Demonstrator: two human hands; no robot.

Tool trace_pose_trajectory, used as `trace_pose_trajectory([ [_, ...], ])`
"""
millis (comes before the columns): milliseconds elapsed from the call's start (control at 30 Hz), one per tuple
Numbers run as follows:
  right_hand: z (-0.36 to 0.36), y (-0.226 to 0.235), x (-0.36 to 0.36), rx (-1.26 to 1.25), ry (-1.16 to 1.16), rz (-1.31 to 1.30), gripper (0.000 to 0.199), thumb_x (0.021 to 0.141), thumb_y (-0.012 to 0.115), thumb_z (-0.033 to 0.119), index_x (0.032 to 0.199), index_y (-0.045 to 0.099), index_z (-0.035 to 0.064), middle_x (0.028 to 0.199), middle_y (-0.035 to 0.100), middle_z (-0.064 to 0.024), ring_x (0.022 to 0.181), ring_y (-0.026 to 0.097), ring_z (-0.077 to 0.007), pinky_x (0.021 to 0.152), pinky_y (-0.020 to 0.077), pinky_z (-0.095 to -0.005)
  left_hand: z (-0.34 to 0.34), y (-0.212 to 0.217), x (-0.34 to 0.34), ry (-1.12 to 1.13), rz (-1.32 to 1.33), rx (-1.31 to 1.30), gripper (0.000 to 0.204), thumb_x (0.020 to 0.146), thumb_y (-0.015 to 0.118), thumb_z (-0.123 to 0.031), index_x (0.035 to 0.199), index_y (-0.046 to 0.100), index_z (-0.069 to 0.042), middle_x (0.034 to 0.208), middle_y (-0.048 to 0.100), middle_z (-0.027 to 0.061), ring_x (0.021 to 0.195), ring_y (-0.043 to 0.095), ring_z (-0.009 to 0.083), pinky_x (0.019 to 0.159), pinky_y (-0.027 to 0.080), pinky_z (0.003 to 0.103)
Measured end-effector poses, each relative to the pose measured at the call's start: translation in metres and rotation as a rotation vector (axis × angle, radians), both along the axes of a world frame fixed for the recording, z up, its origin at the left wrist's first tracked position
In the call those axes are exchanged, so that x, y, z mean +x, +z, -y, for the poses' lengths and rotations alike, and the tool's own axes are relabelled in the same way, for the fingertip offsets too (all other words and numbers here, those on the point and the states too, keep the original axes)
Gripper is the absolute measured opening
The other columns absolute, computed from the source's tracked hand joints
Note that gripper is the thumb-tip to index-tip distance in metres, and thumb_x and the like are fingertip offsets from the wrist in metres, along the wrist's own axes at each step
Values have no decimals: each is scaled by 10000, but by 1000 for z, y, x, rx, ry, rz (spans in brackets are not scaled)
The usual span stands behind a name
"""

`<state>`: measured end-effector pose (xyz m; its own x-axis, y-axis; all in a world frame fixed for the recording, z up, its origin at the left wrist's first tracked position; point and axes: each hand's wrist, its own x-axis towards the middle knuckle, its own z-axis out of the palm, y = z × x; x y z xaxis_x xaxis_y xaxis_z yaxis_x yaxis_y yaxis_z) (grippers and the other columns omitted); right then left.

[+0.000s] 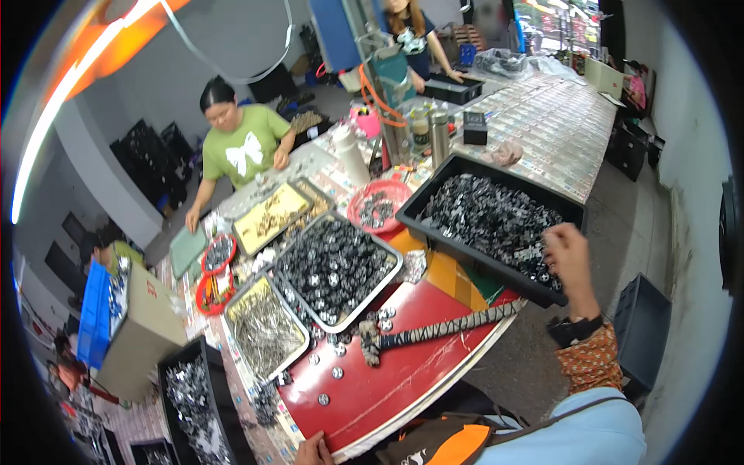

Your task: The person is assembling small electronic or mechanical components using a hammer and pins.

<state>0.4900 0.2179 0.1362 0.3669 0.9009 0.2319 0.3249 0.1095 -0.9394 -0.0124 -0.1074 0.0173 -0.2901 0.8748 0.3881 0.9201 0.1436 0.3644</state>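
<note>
Where the desk (403,380) curves away at the bottom of the frame, the left hand (313,449) rests at its edge, probably for support; its fingers are bent and partly cut off, so I cannot tell whether they grip anything. Just beyond, a cloth-wrapped tool (449,327) lies diagonally among a few loose round discs. Right of centre, the right hand (570,256) is over the near right corner of a black bin (496,267) full of small dark parts (488,217), its fingers curled inward (blur hides whether they pinch a piece). The bin seems set there for easy reach. Left of it, a white-rimmed tray (377,291) keeps black round pieces apart from thin metal pins (267,333), presumably to avoid mixing. Farther up, a pink basket (399,190) stands near a seated co-worker (248,139) in green.
</note>
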Motion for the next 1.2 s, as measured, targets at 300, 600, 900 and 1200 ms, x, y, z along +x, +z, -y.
trace_pose_trajectory([
  [300,23,-101,112,-242,24,-795,445,915,692,513,1141,705,131,1007,725,-61,840,685,-221,749,547,-441,-5,-5,2,-39,-11,4,160,1017,619,-103,1121,739,-94,962,717,127,840,693,319,732,556,389],
  [600,-17,-80,93,-119,-21,-720,331,863,809,130,1135,692,-19,1030,742,-85,818,722,-151,739,586,-294,-13,-4,1,-20,25,27,165,1031,598,-116,1108,739,-79,927,704,124,813,678,315,729,548,387],
  [900,-22,-92,92,32,-26,-942,299,920,773,183,1115,696,-29,983,752,-93,773,725,-173,720,587,-301,-8,-5,3,25,30,-75,166,1026,597,-110,1119,730,-75,973,711,126,856,681,323,765,548,386],
  [1200,-22,-90,102,27,-246,-795,236,782,714,71,982,700,-52,848,705,-71,673,673,-167,642,544,-295,-12,-12,1,-15,33,-8,166,1021,599,-90,1130,724,-82,989,716,119,888,690,300,790,551,370],
])
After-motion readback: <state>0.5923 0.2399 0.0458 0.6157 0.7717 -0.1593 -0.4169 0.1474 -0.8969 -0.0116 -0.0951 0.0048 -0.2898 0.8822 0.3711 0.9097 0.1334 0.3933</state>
